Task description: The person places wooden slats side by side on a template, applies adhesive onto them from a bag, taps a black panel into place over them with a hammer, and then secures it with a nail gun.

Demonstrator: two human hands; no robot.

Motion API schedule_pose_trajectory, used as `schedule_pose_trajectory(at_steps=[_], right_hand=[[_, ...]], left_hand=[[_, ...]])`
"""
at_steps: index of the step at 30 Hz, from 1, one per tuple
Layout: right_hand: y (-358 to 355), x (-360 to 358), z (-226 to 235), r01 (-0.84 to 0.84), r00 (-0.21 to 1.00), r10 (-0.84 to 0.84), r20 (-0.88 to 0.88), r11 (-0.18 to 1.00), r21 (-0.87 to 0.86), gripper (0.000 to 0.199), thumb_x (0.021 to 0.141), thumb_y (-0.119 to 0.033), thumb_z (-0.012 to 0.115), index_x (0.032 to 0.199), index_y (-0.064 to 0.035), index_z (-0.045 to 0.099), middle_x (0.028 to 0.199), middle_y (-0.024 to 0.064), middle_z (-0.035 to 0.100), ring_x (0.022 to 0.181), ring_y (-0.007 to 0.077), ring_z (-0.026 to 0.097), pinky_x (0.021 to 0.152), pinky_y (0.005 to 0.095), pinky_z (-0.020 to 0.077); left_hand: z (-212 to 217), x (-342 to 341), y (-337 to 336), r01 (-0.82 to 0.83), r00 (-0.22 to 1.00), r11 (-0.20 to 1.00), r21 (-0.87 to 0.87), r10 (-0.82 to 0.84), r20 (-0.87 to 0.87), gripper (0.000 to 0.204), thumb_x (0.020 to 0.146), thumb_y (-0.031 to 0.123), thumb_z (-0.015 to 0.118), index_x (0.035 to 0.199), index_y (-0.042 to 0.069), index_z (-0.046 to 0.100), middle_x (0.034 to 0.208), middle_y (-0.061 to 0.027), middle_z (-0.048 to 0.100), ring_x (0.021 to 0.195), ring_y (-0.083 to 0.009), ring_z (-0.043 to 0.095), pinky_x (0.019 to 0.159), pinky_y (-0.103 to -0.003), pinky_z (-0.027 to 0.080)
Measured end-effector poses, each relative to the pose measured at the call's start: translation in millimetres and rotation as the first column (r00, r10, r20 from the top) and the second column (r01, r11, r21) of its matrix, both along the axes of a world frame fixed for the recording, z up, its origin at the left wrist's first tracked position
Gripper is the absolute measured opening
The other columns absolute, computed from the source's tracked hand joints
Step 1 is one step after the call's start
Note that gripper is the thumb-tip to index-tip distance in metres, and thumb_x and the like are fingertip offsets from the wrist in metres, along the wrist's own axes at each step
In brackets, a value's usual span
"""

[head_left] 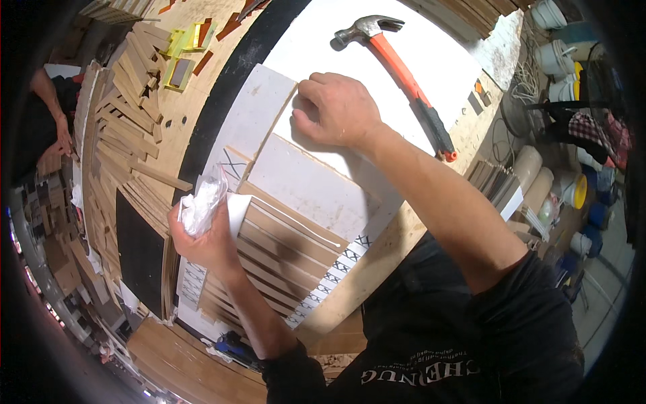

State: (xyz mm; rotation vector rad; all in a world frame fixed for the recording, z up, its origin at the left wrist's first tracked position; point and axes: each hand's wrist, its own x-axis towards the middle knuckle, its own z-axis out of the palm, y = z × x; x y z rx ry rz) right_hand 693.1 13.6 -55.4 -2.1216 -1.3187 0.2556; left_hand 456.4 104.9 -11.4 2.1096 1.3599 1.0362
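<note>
My left hand (210, 248) is closed around a crumpled translucent plastic bag (204, 204) filled with something white. Just right of it lies a row of parallel wooden slats (286, 252), and a white line like glue (296, 219) runs along the farthest one. Pale boards (309, 182) adjoin the slats on the far side. Farther right, my right hand (342, 111) rests on the white panel (296, 50) by a board's edge. Its fingers curl loosely, with a gap to the thumb and nothing visible between them. Beyond it lies a claw hammer (397, 67) with a red and black handle.
Loose wooden strips (131, 108) pile up on the left, beside a black panel (140, 252). Yellow plastic pieces (180, 71) lie at the far left of the table. Another person's hand (64, 141) shows at the left edge. Buckets (575, 190) stand on the floor at right.
</note>
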Motion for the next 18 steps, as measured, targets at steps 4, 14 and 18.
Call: schedule_pose_trajectory(at_steps=[4,14,18], right_hand=[[0.6,-0.9,-2.1,0.005,1.000,-0.005,0.007,1.000,0.003,0.018,0.073,-0.028,0.056,0.074,-0.0101,0.058,0.074,0.0052,0.057,0.076,0.0233,0.057,0.072,0.0367,0.0470],[-0.3,-1.4,-8.3,0.010,0.999,-0.011,0.036,0.999,0.051,0.018,0.072,-0.026,0.057,0.073,-0.0083,0.055,0.072,0.0055,0.055,0.072,0.0247,0.056,0.065,0.0352,0.0458],[-0.3,-3.5,-6.0,0.010,0.999,-0.011,0.035,1.000,0.008,0.018,0.073,-0.027,0.057,0.073,-0.0088,0.055,0.073,0.0052,0.056,0.072,0.0246,0.057,0.065,0.0351,0.0458]], left_hand=[[-6.2,-5.4,-2.3,0.007,1.000,0.972,0.234,-0.004,-0.013,0.043,0.059,0.008,0.084,0.090,0.000,0.056,0.081,-0.0060,0.058,0.072,-0.0137,0.054,0.065,-0.027,0.047],[9.9,-50.9,-76.2,0.054,0.998,0.998,-0.035,-0.053,0.015,0.047,0.061,0.024,0.085,0.088,0.000,0.054,0.079,-0.0064,0.053,0.070,-0.0163,0.052,0.062,-0.028,0.044],[9.4,-49.4,-90.1,0.103,0.993,0.991,-0.079,-0.108,-0.054,0.051,0.057,0.027,0.086,0.088,0.002,0.055,0.078,-0.0067,0.053,0.069,-0.0187,0.053,0.064,-0.030,0.044]])
